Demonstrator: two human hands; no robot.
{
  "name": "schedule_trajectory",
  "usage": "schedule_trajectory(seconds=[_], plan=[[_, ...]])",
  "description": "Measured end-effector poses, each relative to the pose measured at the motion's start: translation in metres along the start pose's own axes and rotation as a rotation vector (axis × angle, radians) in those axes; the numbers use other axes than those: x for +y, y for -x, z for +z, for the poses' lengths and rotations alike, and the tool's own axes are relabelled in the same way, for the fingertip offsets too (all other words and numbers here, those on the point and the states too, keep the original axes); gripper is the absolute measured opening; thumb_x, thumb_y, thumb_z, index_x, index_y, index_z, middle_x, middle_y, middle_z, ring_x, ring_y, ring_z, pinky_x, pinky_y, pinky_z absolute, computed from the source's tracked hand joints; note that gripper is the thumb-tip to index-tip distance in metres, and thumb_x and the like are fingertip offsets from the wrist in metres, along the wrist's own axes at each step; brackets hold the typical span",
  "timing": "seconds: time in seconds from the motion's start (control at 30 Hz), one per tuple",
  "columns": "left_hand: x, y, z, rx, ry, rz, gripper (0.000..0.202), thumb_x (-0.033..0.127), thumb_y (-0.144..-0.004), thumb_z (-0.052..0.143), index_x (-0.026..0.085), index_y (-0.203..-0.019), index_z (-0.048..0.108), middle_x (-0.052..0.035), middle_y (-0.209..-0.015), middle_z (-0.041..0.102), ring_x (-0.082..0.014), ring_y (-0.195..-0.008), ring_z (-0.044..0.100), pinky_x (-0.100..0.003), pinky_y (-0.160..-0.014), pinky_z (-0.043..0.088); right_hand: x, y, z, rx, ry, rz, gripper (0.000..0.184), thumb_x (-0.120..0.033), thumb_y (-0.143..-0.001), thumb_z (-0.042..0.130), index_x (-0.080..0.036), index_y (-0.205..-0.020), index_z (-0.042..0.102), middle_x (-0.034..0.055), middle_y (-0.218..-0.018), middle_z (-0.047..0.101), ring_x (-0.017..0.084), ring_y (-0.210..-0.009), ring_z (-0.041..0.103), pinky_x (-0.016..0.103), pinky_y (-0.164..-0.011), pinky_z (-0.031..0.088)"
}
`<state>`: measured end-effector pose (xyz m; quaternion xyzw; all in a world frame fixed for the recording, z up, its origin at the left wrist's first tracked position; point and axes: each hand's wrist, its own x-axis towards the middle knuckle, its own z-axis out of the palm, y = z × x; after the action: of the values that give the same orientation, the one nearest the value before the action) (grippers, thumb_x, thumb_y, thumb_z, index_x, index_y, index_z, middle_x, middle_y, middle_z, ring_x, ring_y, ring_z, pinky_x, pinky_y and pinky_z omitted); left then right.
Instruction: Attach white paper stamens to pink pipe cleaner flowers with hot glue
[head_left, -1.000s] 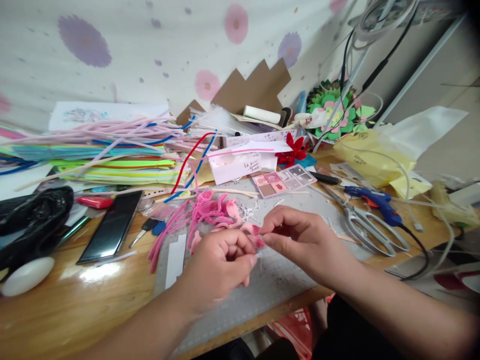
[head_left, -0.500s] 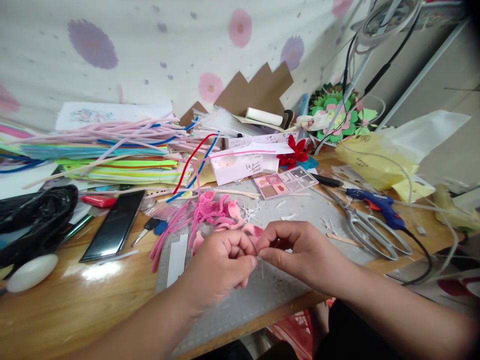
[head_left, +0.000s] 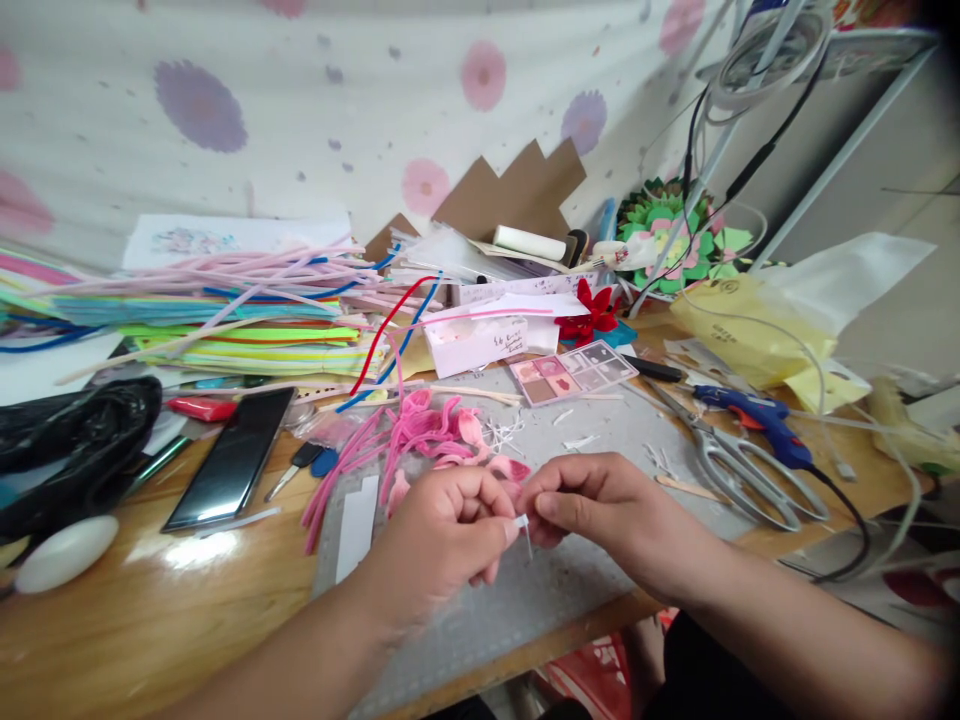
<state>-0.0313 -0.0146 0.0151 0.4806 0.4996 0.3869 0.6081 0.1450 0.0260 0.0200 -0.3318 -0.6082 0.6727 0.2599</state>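
My left hand (head_left: pixel 442 535) is curled shut over the grey cutting mat (head_left: pixel 570 590), and a bit of a pink pipe-cleaner piece (head_left: pixel 491 572) shows under its fingers. My right hand (head_left: pixel 600 510) meets it fingertip to fingertip, pinching a tiny white strip (head_left: pixel 525 530) that hangs between the two hands. Just beyond the hands lies a heap of bent pink pipe cleaners (head_left: pixel 420 435) with small pink petal shapes (head_left: pixel 511 467).
Behind the mat are a small eyeshadow-style palette (head_left: pixel 571 372), a white box (head_left: pixel 472 340) and stacks of coloured pipe cleaners (head_left: pixel 225 310). Scissors (head_left: pixel 731 455) and a blue glue gun (head_left: pixel 757 420) lie to the right. A phone (head_left: pixel 232 458), keys (head_left: pixel 300 465) and a black bag (head_left: pixel 67 440) sit left.
Both hands stayed together over the mat, shifting slightly toward me. The right fingers have closed in on the left fingertips, and the white strip now shows between them.
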Motion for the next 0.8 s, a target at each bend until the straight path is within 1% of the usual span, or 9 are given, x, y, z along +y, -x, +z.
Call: schedule_trajectory(seconds=[0.17,0.3,0.43,0.57,0.8], plan=[[0.0001,-0.0004,0.0002,0.005,-0.001,0.005,0.008,0.018,-0.067,0.058,0.017,-0.061,0.054,0.0087,-0.042,0.047,-0.0048,-0.037,0.040,-0.018,-0.039,0.026,-0.0021,-0.0009,0.0032,0.018,-0.046,0.041,0.010,-0.024,-0.073,0.066,-0.014,-0.072,0.067,0.0000,-0.063,0.062,0.010,-0.059,0.052,0.025,-0.061,0.041],[0.0015,0.0000,0.0003,-0.004,-0.021,0.007,0.008,0.017,-0.067,0.058,0.017,-0.060,0.054,0.0081,-0.041,0.048,-0.0055,-0.037,0.040,-0.018,-0.040,0.027,0.0001,-0.0020,0.0042,0.048,-0.059,0.054,0.006,-0.019,-0.068,0.070,-0.014,-0.071,0.069,-0.0007,-0.063,0.063,0.010,-0.059,0.052,0.025,-0.062,0.040],[0.0034,0.0005,0.0018,0.018,-0.060,0.016,0.008,0.018,-0.066,0.056,0.018,-0.059,0.052,0.0082,-0.041,0.048,-0.0059,-0.037,0.041,-0.019,-0.040,0.028,0.0040,-0.0028,0.0044,0.059,-0.067,0.054,0.008,-0.020,-0.065,0.073,-0.014,-0.069,0.069,-0.0019,-0.063,0.063,0.009,-0.059,0.052,0.024,-0.061,0.039],[0.0031,0.0004,0.0035,0.042,-0.102,0.020,0.007,0.018,-0.066,0.053,0.019,-0.060,0.052,0.0072,-0.041,0.051,-0.0068,-0.038,0.043,-0.019,-0.041,0.031,0.0055,-0.0049,0.0040,0.064,-0.047,0.051,0.009,-0.020,-0.065,0.073,-0.015,-0.070,0.067,-0.0022,-0.064,0.063,0.009,-0.059,0.052,0.024,-0.061,0.039],[-0.0008,0.0020,0.0048,0.117,-0.198,0.082,0.008,0.015,-0.066,0.052,0.019,-0.060,0.052,0.0064,-0.045,0.054,-0.0084,-0.042,0.048,-0.020,-0.044,0.034,0.0038,-0.0061,0.0057,0.077,0.045,0.038,0.010,-0.021,-0.066,0.070,-0.015,-0.072,0.065,-0.0008,-0.068,0.063,0.010,-0.061,0.053,0.026,-0.062,0.040]])
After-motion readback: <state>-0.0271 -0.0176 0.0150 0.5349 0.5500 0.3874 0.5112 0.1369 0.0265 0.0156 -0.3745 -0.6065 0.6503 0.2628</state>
